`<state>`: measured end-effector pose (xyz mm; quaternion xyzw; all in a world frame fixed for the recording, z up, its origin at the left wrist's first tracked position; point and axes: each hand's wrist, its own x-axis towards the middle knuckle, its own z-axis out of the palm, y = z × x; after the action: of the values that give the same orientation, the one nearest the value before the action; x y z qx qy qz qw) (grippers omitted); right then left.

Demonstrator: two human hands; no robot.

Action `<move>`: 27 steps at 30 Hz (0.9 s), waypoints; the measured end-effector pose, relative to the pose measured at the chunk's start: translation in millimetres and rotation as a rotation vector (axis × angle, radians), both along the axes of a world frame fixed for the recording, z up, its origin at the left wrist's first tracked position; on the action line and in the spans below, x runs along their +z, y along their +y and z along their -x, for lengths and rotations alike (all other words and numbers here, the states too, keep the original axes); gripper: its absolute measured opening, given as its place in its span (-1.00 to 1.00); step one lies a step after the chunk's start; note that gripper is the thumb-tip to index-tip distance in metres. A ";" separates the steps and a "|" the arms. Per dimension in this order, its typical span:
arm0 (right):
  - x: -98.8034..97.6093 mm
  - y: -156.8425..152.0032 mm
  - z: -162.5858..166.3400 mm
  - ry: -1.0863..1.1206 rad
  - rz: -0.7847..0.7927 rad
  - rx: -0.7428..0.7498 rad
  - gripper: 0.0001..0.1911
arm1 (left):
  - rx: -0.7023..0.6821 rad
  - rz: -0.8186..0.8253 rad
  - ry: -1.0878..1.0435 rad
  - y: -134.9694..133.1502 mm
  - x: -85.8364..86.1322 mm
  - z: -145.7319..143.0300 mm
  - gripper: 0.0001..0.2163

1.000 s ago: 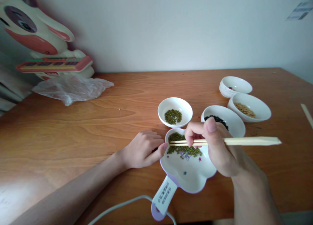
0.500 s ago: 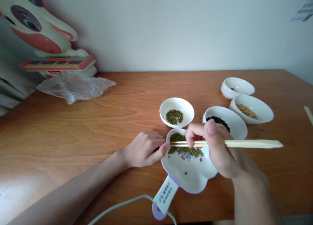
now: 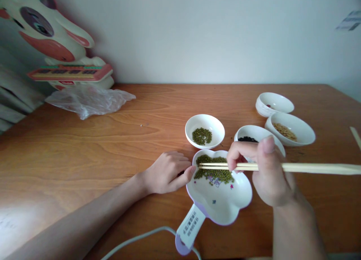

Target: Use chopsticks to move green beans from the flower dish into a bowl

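My right hand [image 3: 267, 166] is closed around a pair of pale chopsticks [image 3: 304, 168], which lie nearly level. Their tips are over green mung beans [image 3: 216, 172] in a white, lilac-edged, flower-shaped dish [image 3: 225, 209]. At the dish's left rim is my left hand [image 3: 168, 172], fingers curled and thumb tip against the edge; its fingertips are partly hidden. Just behind the dish stands a round white bowl [image 3: 217, 134] with more mung beans. A bowl of black beans [image 3: 270, 134] sits beyond my right hand, which partly covers it.
Further back on the right are a bowl with tan seeds [image 3: 303, 128] and a bowl with a few reddish pieces [image 3: 282, 102]. A cable [image 3: 135, 236] runs under the dish's labelled handle. Clear plastic [image 3: 93, 101] lies before a cow-shaped toy keyboard [image 3: 70, 72].
My right hand has shifted right along with the chopsticks, whose tips moved slightly right over the beans. My left hand stays at the dish's rim.
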<state>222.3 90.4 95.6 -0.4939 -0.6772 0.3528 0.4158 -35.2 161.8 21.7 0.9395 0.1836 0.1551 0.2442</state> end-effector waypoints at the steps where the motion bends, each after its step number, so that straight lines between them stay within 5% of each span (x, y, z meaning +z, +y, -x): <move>1: 2.0 -0.7 -2.4 0.035 -0.012 -0.032 -0.14 | -0.003 -0.004 -0.003 0.1 -0.2 0.0 -0.59; 7: 8.1 5.3 -6.7 0.190 -0.261 -0.307 -0.10 | 0.002 -0.021 -0.008 0.0 -1.2 -0.4 -0.58; 11: -0.8 13.6 -2.6 0.228 -0.196 -0.372 -0.12 | 0.006 -0.030 -0.012 -0.4 -0.9 -0.5 -0.59; 16: 0.9 8.0 -10.4 0.186 -0.115 -0.312 -0.15 | 0.016 -0.040 -0.006 -1.1 -0.8 -0.4 -0.60; 27: 6.3 -6.2 -9.2 -0.016 0.207 0.099 -0.14 | 0.009 -0.058 -0.025 -0.4 -2.2 -0.6 -0.61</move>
<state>231.6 84.2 101.9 -0.5028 -0.6640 0.4372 0.3393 -34.6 161.4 19.5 0.9433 0.1803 0.1730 0.2185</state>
